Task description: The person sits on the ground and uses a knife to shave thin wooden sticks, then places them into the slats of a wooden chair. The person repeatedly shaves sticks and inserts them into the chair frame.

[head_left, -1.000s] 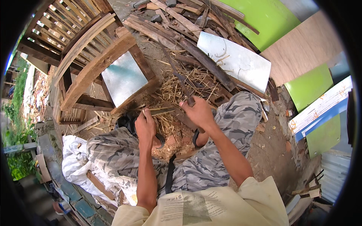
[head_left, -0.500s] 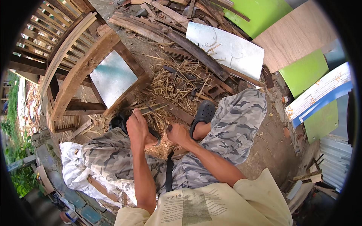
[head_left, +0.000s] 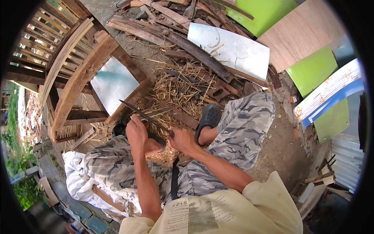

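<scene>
My right hand (head_left: 183,140) is closed around the handle of a large knife (head_left: 146,117). The long dark blade slants up and left, its tip near the wooden frame with a pale sheet panel (head_left: 115,82). Just below the blade, my left hand (head_left: 136,128) is closed with the fingers pressed together; what it grips is hidden or too thin to make out. A narrow light strip (head_left: 159,112) shows beyond the blade, but I cannot tell whether the left hand touches it. Under and ahead of both hands lie many wood shavings (head_left: 175,85).
A slatted wooden structure (head_left: 58,43) stands at the left. Scrap boards (head_left: 171,35) and a white sheet (head_left: 230,52) lie ahead. Green panels (head_left: 311,72) and a plywood sheet (head_left: 300,31) lean at the right. My dark clog (head_left: 210,117) rests by the shavings; a white sack (head_left: 74,167) lies left.
The knife blade, not discernible before, now shows slanting up and left from my right hand. My left hand has shifted slightly left and down, still closed.
</scene>
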The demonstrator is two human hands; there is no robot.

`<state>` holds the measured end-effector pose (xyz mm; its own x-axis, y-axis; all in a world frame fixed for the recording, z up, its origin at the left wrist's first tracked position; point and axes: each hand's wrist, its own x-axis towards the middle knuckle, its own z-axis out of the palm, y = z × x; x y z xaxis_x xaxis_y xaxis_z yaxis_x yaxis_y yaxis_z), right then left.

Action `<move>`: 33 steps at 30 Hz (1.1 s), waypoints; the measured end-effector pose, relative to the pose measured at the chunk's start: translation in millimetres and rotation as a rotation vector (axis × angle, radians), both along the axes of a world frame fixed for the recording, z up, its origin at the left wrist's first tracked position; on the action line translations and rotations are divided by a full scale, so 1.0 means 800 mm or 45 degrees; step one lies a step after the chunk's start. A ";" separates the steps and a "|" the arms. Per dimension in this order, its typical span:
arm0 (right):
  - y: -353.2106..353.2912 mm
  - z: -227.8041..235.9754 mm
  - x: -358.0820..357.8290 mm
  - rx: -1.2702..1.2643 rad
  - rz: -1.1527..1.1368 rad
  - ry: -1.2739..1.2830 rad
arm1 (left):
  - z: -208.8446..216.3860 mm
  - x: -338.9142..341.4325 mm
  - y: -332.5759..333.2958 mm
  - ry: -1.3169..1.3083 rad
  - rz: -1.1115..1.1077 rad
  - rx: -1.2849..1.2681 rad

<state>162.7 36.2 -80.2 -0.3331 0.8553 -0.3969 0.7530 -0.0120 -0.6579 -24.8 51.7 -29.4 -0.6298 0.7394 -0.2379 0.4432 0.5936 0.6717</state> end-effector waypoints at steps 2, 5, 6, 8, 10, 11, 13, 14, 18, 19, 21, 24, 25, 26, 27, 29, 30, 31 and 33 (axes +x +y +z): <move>-0.006 -0.026 0.004 -0.047 -0.109 0.031 | 0.010 0.013 0.003 -0.028 -0.005 -0.004; 0.005 -0.038 0.008 -0.203 -0.063 -0.044 | 0.004 0.002 0.004 -0.034 0.015 0.044; 0.010 -0.026 0.008 -0.194 -0.042 -0.058 | 0.006 0.000 0.005 -0.025 0.005 0.006; -0.002 -0.017 0.004 -0.095 -0.006 -0.050 | 0.012 -0.005 0.007 -0.009 -0.016 -0.069; -0.007 -0.024 0.005 -0.112 -0.017 -0.061 | 0.016 0.000 0.009 -0.023 -0.004 -0.054; -0.002 -0.042 0.007 -0.172 -0.044 -0.076 | 0.016 0.003 0.010 -0.031 0.002 -0.047; 0.002 -0.074 0.015 -0.280 -0.086 -0.140 | 0.004 0.000 0.008 -0.027 0.009 -0.006; 0.000 -0.083 0.021 -0.260 -0.066 -0.135 | -0.003 -0.004 0.009 -0.023 0.016 0.020; -0.001 -0.022 0.011 -0.149 0.049 -0.065 | -0.011 -0.022 0.005 -0.019 0.060 0.027; -0.004 -0.017 0.010 -0.110 0.073 -0.036 | -0.011 -0.022 0.006 0.010 0.054 0.014; -0.002 -0.059 0.017 -0.154 0.000 -0.138 | -0.006 -0.011 0.007 0.008 0.031 -0.020; 0.006 -0.087 0.032 -0.208 -0.022 -0.181 | 0.013 -0.003 0.016 -0.031 0.005 -0.041; 0.010 -0.086 0.033 -0.222 -0.010 -0.175 | 0.009 -0.009 0.015 -0.019 0.011 -0.041; 0.004 -0.084 0.029 -0.174 -0.006 -0.141 | 0.005 -0.014 0.014 -0.007 0.015 -0.042; -0.004 -0.062 0.020 -0.130 0.008 -0.109 | -0.002 -0.020 0.009 0.025 0.024 -0.033; 0.000 -0.049 0.008 -0.104 0.000 -0.075 | -0.012 -0.027 0.009 0.085 0.026 -0.004; 0.002 -0.053 0.010 -0.142 -0.020 -0.079 | -0.008 -0.018 0.012 0.046 0.015 -0.018; 0.000 -0.058 0.012 -0.186 -0.041 -0.076 | 0.008 -0.009 0.017 0.015 0.003 -0.037; 0.011 -0.087 0.034 -0.344 -0.041 -0.197 | 0.010 -0.006 0.015 0.002 0.006 -0.045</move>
<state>189.6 45.3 -149.8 -0.2258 0.7211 -0.6550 0.8402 -0.1962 -0.5056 -29.9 63.9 -21.7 -0.6338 0.7275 -0.2628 0.4410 0.6190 0.6499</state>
